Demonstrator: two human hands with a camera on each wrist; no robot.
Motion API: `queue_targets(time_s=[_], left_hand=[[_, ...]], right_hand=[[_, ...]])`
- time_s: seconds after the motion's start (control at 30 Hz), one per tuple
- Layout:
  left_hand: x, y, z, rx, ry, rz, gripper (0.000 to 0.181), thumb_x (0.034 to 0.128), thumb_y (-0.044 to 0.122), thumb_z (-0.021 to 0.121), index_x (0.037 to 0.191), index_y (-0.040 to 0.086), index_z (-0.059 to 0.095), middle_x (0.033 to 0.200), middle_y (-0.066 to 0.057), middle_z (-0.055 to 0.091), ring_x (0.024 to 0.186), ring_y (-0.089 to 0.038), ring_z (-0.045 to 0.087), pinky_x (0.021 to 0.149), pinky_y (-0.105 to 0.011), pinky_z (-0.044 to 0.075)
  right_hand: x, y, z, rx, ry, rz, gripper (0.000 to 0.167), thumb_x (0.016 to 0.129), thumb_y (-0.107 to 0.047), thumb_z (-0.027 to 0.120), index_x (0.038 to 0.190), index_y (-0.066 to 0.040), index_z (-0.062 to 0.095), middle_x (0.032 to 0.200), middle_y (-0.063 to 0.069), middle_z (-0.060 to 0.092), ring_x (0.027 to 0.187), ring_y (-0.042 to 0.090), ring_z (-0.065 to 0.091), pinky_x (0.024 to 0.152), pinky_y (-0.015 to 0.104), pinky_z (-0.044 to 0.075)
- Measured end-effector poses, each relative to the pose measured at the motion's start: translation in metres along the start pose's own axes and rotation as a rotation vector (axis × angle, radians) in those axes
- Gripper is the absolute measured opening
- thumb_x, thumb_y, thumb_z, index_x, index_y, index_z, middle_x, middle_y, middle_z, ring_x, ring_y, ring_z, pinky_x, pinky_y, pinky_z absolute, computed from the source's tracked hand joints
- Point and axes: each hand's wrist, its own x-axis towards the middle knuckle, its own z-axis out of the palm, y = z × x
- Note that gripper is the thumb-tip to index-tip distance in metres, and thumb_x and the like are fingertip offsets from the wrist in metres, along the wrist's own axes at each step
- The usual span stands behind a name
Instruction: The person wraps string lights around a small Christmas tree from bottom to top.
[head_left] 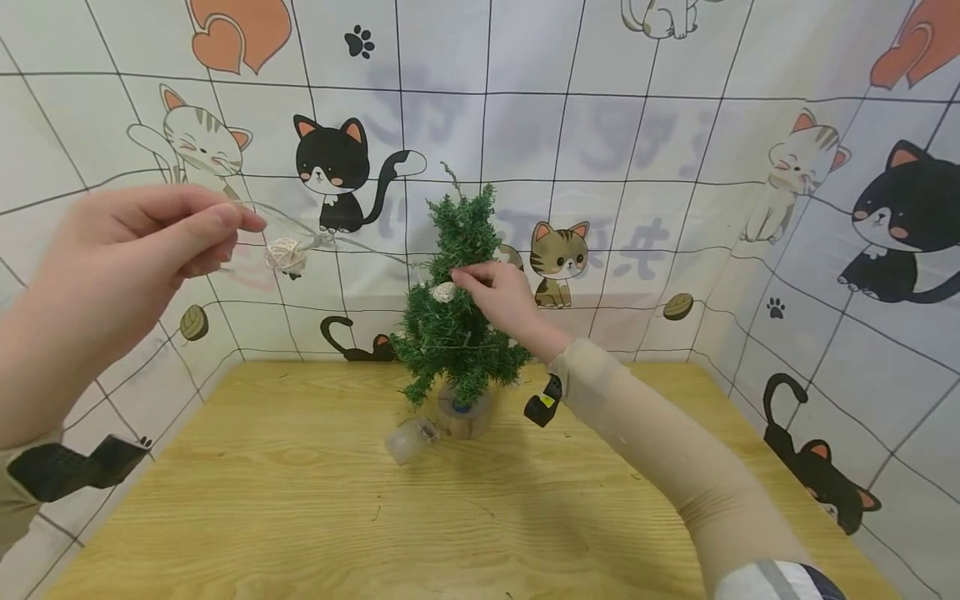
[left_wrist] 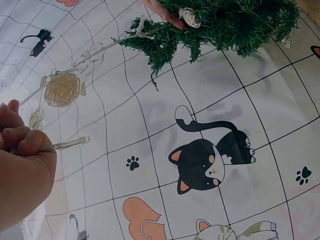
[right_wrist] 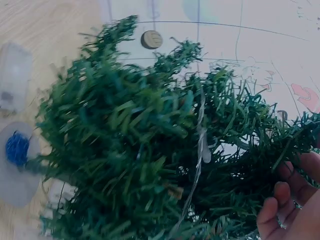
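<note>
A small green artificial Christmas tree [head_left: 461, 333] stands upright at the back of the table. My left hand [head_left: 142, 250], raised at the left, pinches the clear wire of a string light between thumb and fingers. A pale woven ball [head_left: 286, 257] hangs on the wire just beyond its fingertips, and the wire runs across to the tree. The right hand [head_left: 504, 296] pinches the string at the upper middle of the tree, right above a second white woven ball [head_left: 444, 292]. In the right wrist view, a stretch of clear wire [right_wrist: 200, 145] crosses the branches; the fingertips are partly hidden by greenery.
A clear battery box [head_left: 411, 440] lies on the wooden table [head_left: 315, 500], beside the tree's round base [head_left: 465, 421]. Behind hangs a white grid-patterned cloth [head_left: 630, 150] printed with cartoon cats. Each wrist carries a black camera [head_left: 543, 404].
</note>
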Motion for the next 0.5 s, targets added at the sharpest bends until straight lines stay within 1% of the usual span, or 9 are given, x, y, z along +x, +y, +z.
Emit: queue_targets(time_s=[0.03, 0.07, 0.13, 0.23, 0.3, 0.37, 0.4, 0.47, 0.5], left_hand=[[-0.013, 0.028, 0.021, -0.063, 0.018, -0.002, 0.026, 0.0925, 0.008, 0.065, 0.108, -0.013, 0.063, 0.108, -0.019, 0.064, 0.094, -0.026, 0.052, 0.076, -0.022, 0.05], [-0.022, 0.047, 0.035, -0.102, 0.047, -0.012, 0.023, 0.0922, 0.007, 0.065, 0.104, -0.013, 0.064, 0.103, -0.016, 0.065, 0.089, -0.023, 0.051, 0.072, -0.019, 0.048], [-0.029, 0.059, 0.044, -0.221, 0.07, 0.002, 0.018, 0.0921, 0.003, 0.064, 0.099, -0.013, 0.064, 0.093, -0.013, 0.065, 0.08, -0.019, 0.049, 0.065, -0.018, 0.046], [-0.029, 0.054, 0.036, -0.324, 0.112, -0.005, 0.014, 0.0923, -0.001, 0.063, 0.095, -0.014, 0.065, 0.083, -0.012, 0.063, 0.073, -0.019, 0.046, 0.061, -0.02, 0.044], [-0.028, 0.046, 0.028, -0.391, 0.14, -0.017, 0.013, 0.0932, -0.003, 0.06, 0.095, -0.015, 0.065, 0.084, -0.012, 0.063, 0.07, -0.019, 0.045, 0.059, -0.023, 0.042], [-0.026, 0.038, 0.021, -0.46, 0.166, -0.03, 0.013, 0.094, -0.005, 0.057, 0.094, -0.015, 0.067, 0.085, -0.013, 0.064, 0.066, -0.02, 0.043, 0.057, -0.025, 0.041], [-0.025, 0.036, 0.018, -0.492, 0.178, -0.037, 0.014, 0.0943, -0.006, 0.056, 0.095, -0.015, 0.067, 0.087, -0.013, 0.065, 0.063, -0.02, 0.042, 0.056, -0.026, 0.039], [-0.023, 0.033, 0.016, -0.554, 0.181, -0.047, 0.015, 0.0948, -0.008, 0.054, 0.095, -0.015, 0.067, 0.091, -0.015, 0.066, 0.061, -0.02, 0.041, 0.055, -0.027, 0.038], [-0.022, 0.033, 0.017, -0.572, 0.179, -0.046, 0.016, 0.0949, -0.009, 0.053, 0.095, -0.015, 0.067, 0.09, -0.015, 0.066, 0.061, -0.021, 0.04, 0.055, -0.028, 0.036]], right_hand=[[-0.002, 0.0, -0.001, -0.02, -0.016, -0.017, 0.032, 0.101, -0.031, 0.052, 0.117, -0.011, 0.072, 0.099, 0.005, 0.065, 0.062, 0.019, 0.042, 0.06, 0.033, 0.037], [-0.003, 0.0, -0.003, -0.039, -0.035, -0.036, 0.033, 0.103, -0.029, 0.049, 0.119, -0.011, 0.07, 0.095, 0.006, 0.062, 0.062, 0.022, 0.038, 0.06, 0.034, 0.035], [-0.004, 0.001, -0.007, -0.074, -0.075, -0.087, 0.034, 0.105, -0.025, 0.044, 0.124, -0.01, 0.068, 0.089, 0.008, 0.054, 0.068, 0.023, 0.038, 0.061, 0.034, 0.034], [-0.007, 0.003, -0.016, -0.076, -0.115, -0.143, 0.034, 0.105, -0.023, 0.042, 0.128, -0.012, 0.065, 0.09, 0.008, 0.053, 0.071, 0.022, 0.039, 0.063, 0.034, 0.034], [-0.009, 0.006, -0.024, -0.053, -0.088, -0.165, 0.033, 0.104, -0.022, 0.043, 0.124, -0.012, 0.068, 0.096, 0.005, 0.06, 0.066, 0.021, 0.041, 0.059, 0.033, 0.034], [-0.011, 0.007, -0.034, -0.009, -0.003, -0.188, 0.031, 0.102, -0.018, 0.045, 0.111, -0.009, 0.073, 0.095, 0.005, 0.067, 0.06, 0.017, 0.043, 0.056, 0.03, 0.034], [-0.011, 0.006, -0.04, 0.012, 0.061, -0.209, 0.03, 0.1, -0.015, 0.047, 0.103, -0.007, 0.075, 0.093, 0.004, 0.069, 0.056, 0.016, 0.044, 0.054, 0.029, 0.033], [-0.009, 0.0, -0.053, 0.056, 0.184, -0.255, 0.029, 0.097, -0.011, 0.048, 0.087, -0.004, 0.074, 0.079, 0.006, 0.069, 0.047, 0.015, 0.038, 0.049, 0.027, 0.029], [-0.006, -0.005, -0.06, 0.066, 0.232, -0.289, 0.028, 0.095, -0.009, 0.049, 0.082, -0.003, 0.074, 0.073, 0.007, 0.068, 0.047, 0.014, 0.039, 0.05, 0.026, 0.03]])
